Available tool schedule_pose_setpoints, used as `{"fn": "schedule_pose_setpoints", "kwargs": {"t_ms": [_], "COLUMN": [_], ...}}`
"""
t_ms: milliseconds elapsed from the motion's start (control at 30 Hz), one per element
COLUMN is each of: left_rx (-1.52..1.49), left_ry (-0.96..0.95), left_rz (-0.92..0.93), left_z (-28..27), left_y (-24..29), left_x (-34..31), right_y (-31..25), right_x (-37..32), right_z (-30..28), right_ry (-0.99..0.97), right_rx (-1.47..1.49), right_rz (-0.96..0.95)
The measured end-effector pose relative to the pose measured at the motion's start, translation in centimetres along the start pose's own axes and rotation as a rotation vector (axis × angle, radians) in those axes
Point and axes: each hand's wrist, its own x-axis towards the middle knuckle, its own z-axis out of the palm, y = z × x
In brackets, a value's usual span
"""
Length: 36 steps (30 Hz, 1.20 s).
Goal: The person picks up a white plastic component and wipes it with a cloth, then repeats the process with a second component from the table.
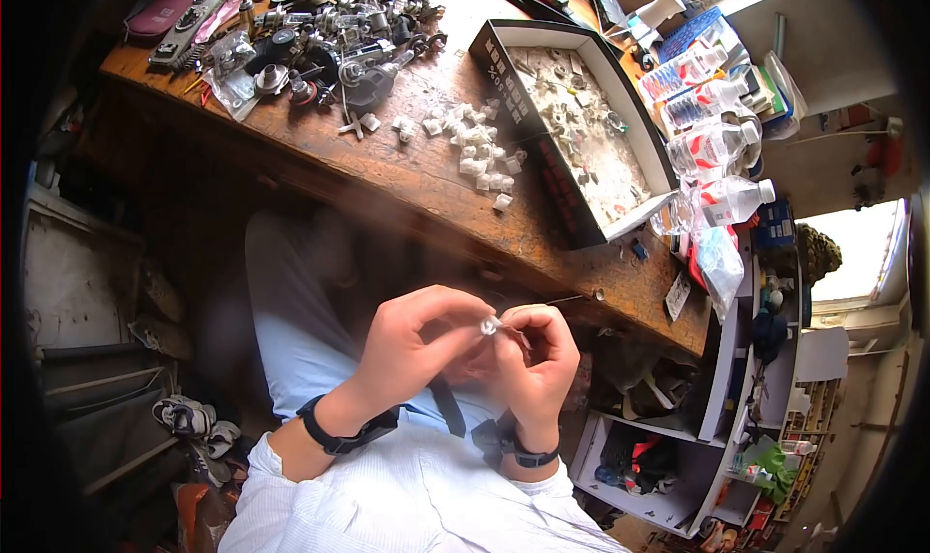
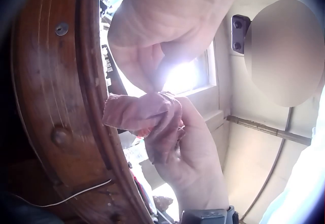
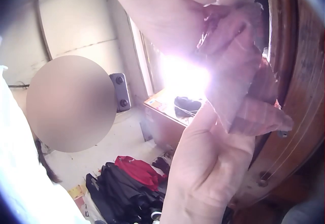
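Observation:
In the head view my left hand [image 1: 412,345] pinches a small white piece [image 1: 489,327] between thumb and index finger, above the lap. Close against it, my right hand [image 1: 541,364] has its fingers curled round a thin pinkish cloth [image 1: 515,337]. The left wrist view shows the cloth [image 2: 139,113] folded over the fingers of my right hand [image 2: 190,155], with my left hand [image 2: 157,31] above. From the right wrist view, the cloth [image 3: 231,76] hangs between both hands and hides the white piece.
On the wooden table [image 1: 407,180] lie several loose white pieces [image 1: 475,146] and a heap of dark metal and plastic parts [image 1: 358,45]. A black-and-white box [image 1: 557,180] holds more small pieces. Plastic bottles [image 1: 712,151] line the right side, above a shelf [image 1: 668,509].

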Motion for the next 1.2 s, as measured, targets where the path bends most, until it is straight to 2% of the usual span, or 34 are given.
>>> {"fn": "schedule_pose_setpoints", "kwargs": {"t_ms": [100, 367, 567, 633, 867, 1200], "left_rx": [0.056, 0.087, 0.1, 0.095, 0.092, 0.16], "left_ry": [0.03, 0.066, 0.063, 0.065, 0.069, 0.074], "left_rz": [0.057, 0.039, 0.049, 0.047, 0.038, 0.07], "left_z": [0.02, 0.02, 0.02, 0.05, 0.13, -0.04], "left_y": [-0.22, -0.29, -0.28, -0.35, -0.18, 0.17], "left_x": [0.02, -0.05, -0.06, -0.08, -0.13, 0.05], "right_y": [-0.06, -0.14, 0.6, 0.67, 0.28, 0.25], "right_x": [0.01, 0.0, 0.03, 0.16, -0.08, 0.07], "right_z": [0.04, 0.39, 0.33, 0.39, 0.33, -0.11], "right_ry": [-0.007, 0.024, 0.07, 0.091, 0.061, -0.014], "right_rx": [-0.015, 0.028, -0.118, -0.209, -0.273, -0.115], "right_rz": [-0.011, -0.008, -0.1, -0.202, -0.169, -0.117]}}
